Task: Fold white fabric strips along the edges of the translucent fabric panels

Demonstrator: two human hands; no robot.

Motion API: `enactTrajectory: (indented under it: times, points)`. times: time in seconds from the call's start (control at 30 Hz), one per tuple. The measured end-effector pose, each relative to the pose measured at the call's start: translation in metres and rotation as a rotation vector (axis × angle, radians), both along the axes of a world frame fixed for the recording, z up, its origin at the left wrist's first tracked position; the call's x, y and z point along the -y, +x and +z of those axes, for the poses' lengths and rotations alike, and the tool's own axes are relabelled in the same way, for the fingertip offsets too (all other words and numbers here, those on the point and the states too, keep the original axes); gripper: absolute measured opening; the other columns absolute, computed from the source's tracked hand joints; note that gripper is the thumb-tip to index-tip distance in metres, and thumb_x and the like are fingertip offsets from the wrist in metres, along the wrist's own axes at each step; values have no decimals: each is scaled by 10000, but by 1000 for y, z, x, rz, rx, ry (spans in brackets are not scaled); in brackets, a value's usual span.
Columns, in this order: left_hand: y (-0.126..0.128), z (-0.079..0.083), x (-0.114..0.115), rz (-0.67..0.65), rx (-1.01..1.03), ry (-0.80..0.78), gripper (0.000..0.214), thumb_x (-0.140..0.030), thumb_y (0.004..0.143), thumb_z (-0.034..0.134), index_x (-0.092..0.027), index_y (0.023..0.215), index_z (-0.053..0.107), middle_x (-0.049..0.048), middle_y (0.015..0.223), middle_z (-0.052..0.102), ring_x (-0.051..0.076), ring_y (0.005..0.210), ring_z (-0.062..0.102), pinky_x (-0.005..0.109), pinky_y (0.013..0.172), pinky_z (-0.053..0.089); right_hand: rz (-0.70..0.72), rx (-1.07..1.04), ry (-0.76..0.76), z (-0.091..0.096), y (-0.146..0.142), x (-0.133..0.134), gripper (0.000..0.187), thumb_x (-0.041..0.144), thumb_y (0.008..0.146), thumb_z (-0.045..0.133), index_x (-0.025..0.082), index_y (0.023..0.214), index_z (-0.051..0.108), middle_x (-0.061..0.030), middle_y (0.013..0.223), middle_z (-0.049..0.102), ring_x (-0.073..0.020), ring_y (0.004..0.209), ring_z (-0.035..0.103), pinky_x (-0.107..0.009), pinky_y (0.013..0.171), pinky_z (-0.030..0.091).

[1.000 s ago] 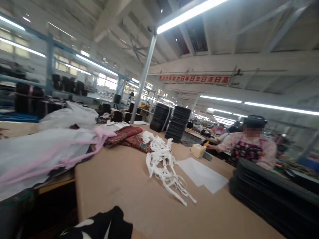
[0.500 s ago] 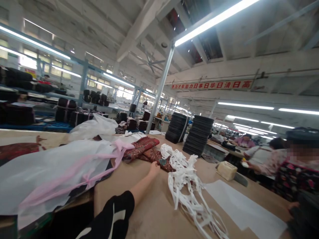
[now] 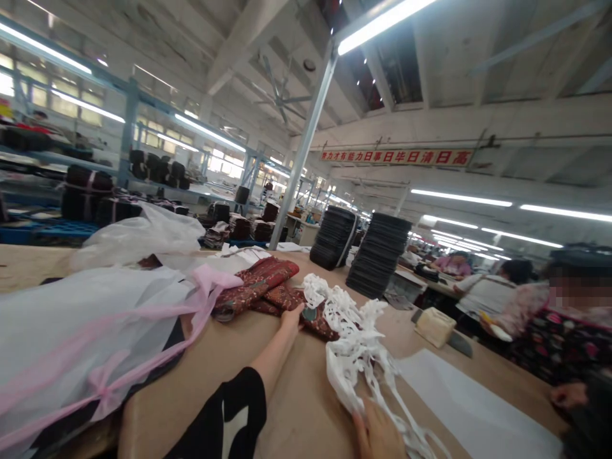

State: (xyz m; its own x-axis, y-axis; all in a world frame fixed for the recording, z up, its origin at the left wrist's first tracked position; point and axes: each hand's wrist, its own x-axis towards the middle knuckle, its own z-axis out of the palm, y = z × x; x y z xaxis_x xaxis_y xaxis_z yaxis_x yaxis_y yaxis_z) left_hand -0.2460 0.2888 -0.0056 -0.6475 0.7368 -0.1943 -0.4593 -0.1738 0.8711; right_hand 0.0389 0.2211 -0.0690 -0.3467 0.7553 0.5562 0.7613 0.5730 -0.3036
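My left hand (image 3: pixel 291 319) reaches forward over the table, fingers closed on the near edge of a folded red patterned cloth (image 3: pixel 275 284). Part of that cloth lies under a tangled heap of white fabric strips (image 3: pixel 342 319). At the bottom of the view, my right hand (image 3: pixel 380 433) is closed on the near part of the strips, which bunch up against its thumb and fingers. The hand's lower part is cut off by the frame.
White sheeting with a pink tie (image 3: pixel 102 382) covers goods at left. Two tall dark stacks (image 3: pixel 377 255) stand behind the strips. A pale block (image 3: pixel 435 326) and white paper (image 3: pixel 478 401) lie at right on the brown table (image 3: pixel 287 408). A co-worker (image 3: pixel 549 338) sits across.
My right hand has come into view at the bottom and onto the white strips. My left hand stays at the red cloth. The camera view has shifted slightly.
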Motion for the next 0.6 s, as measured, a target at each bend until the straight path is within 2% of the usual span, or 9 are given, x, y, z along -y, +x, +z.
enactTrajectory:
  times: [0.13, 0.27, 0.37, 0.5, 0.6]
  points:
    - [16, 19, -4, -32, -86, 75, 300, -309, 882, 529, -152, 1137, 514, 82, 1136, 539, 208, 956, 564, 406, 796, 493, -97, -402, -252, 16, 16, -2, 642, 685, 779, 251, 193, 764, 663, -135, 864, 691, -324, 915, 612, -392, 773, 480]
    - [53, 34, -6, -64, -145, 167, 288, -304, 880, 533, -147, 1122, 525, 82, 1127, 545, 206, 952, 566, 401, 797, 493, -206, -638, -349, 20, 28, 0, 667, 750, 721, 323, 174, 782, 654, -118, 853, 692, -329, 932, 602, -388, 791, 469]
    - [62, 31, -2, -62, -93, 129, 298, -310, 881, 532, -147, 1129, 518, 83, 1123, 545, 205, 945, 568, 400, 790, 495, -196, -694, -359, 17, 34, 4, 688, 775, 704, 344, 167, 819, 645, -115, 899, 687, -321, 957, 593, -396, 820, 457]
    - [41, 23, 10, 3, -17, 56, 305, -316, 886, 522, -153, 1143, 508, 81, 1128, 541, 204, 942, 568, 400, 783, 498, -234, -627, -290, 11, 31, 7, 692, 831, 671, 293, 221, 678, 619, -89, 758, 682, -322, 886, 608, -401, 766, 467]
    - [30, 30, 18, 91, -65, 81, 302, -311, 885, 524, -152, 1141, 510, 81, 1127, 541, 204, 941, 568, 400, 783, 498, -223, -578, -249, 8, 29, 2, 681, 833, 678, 252, 243, 621, 589, -88, 692, 665, -329, 844, 610, -392, 718, 469]
